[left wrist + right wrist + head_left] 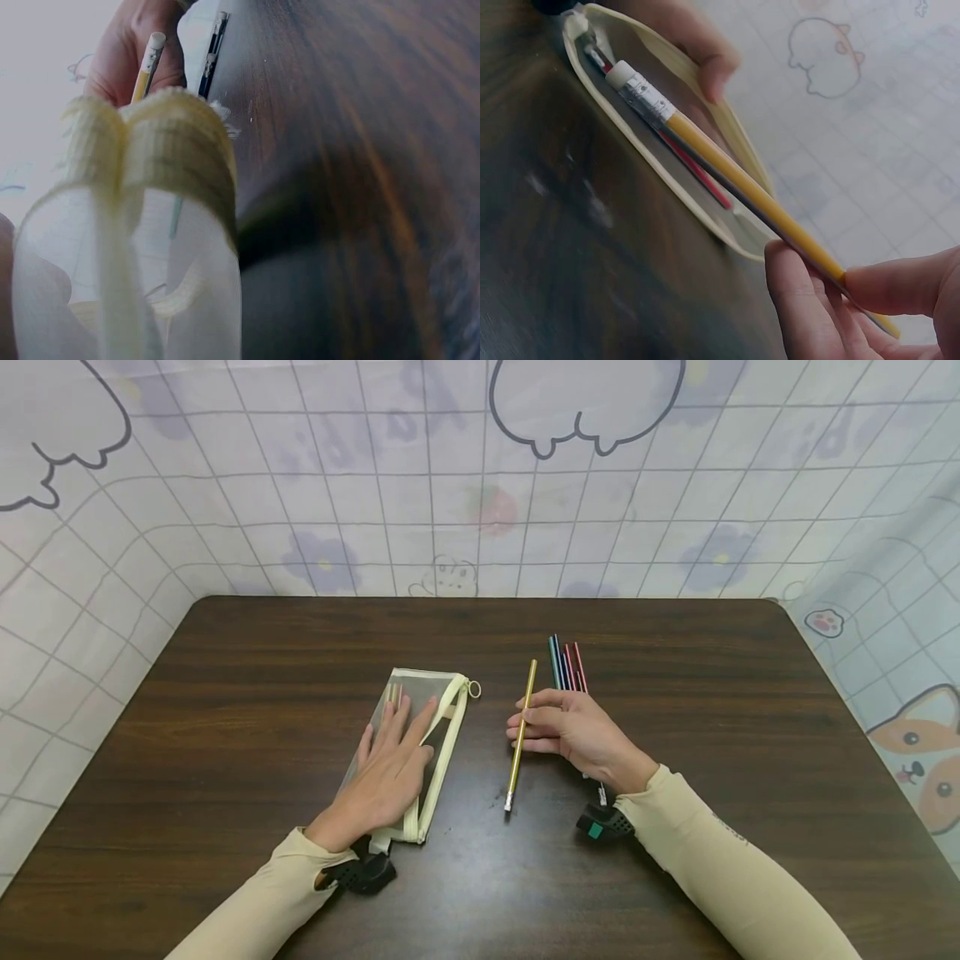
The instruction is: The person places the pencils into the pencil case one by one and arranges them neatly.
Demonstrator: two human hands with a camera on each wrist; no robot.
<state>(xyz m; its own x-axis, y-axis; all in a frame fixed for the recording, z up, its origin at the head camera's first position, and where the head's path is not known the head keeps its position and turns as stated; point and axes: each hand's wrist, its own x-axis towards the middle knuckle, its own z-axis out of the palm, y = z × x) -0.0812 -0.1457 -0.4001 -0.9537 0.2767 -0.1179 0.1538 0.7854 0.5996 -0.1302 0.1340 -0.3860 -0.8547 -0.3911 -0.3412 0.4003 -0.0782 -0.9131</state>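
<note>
A yellow pencil (520, 739) with a white eraser is pinched between the thumb and fingers of my right hand (573, 731), eraser end toward me. To its left lies a see-through pencil pouch (450, 768) with a pale yellow zipper edge. My left hand (390, 781) lies over the pouch, its thumb hooked over the rim of the mouth, which gapes in the right wrist view. Inside, a red pencil (697, 172) shows. In that view the held pencil (727, 172) overlaps the mouth, eraser toward the pouch's near end.
Several more pencils (567, 666), green, dark blue and pink, lie on the dark wooden table (300, 643) partly hidden behind my right hand. A ring pull (474, 689) hangs at the pouch's far corner. A patterned white cloth (450, 493) stands around the table's far edge.
</note>
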